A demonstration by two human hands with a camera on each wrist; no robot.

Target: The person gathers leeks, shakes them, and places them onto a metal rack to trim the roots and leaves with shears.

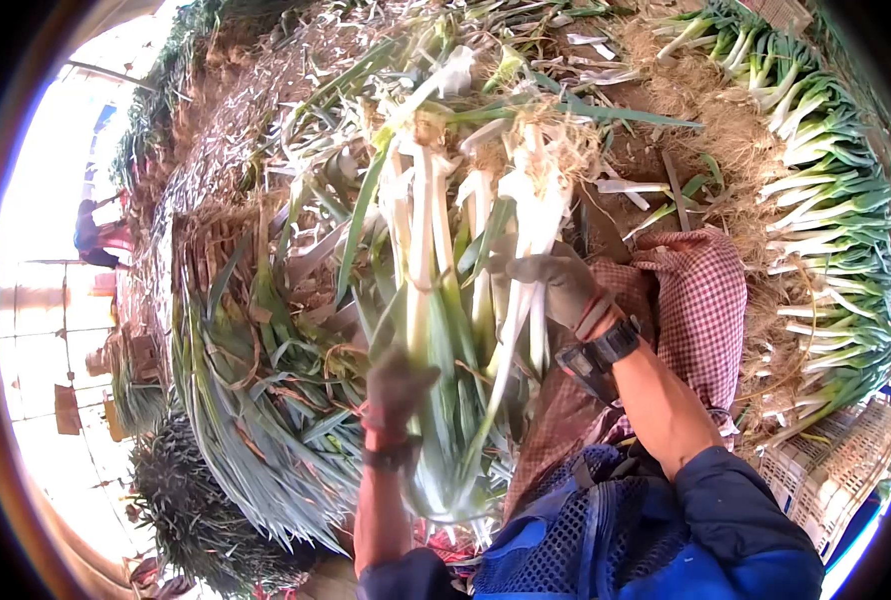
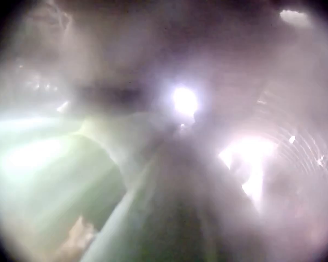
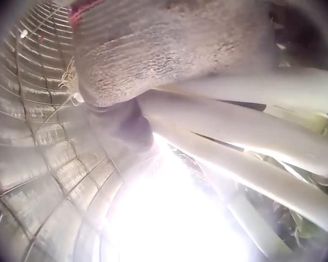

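Note:
In the head view my gloved right hand (image 1: 556, 285) grips white leek stalks (image 1: 531, 235) below their roots. The right wrist view shows the knit glove (image 3: 169, 52) curled over several pale stalks (image 3: 240, 123). More leeks (image 1: 421, 220) lie beside them, roots away from me and green leaves toward me. My left hand (image 1: 398, 385), gloved and blurred, is over or beside their leaves; its finger shape and any contact are unclear. Broad green leaves (image 2: 38, 169) fill the lower left of the blurry left wrist view.
A heap of leafy leeks (image 1: 266, 400) lies at the left. Along the right runs a curved row of leeks (image 1: 816, 220), roots inward. Cut scraps (image 1: 256, 130) cover the far ground. A checked cloth (image 1: 701, 290) lies by my right arm, and a woven crate (image 1: 831, 465) stands at lower right.

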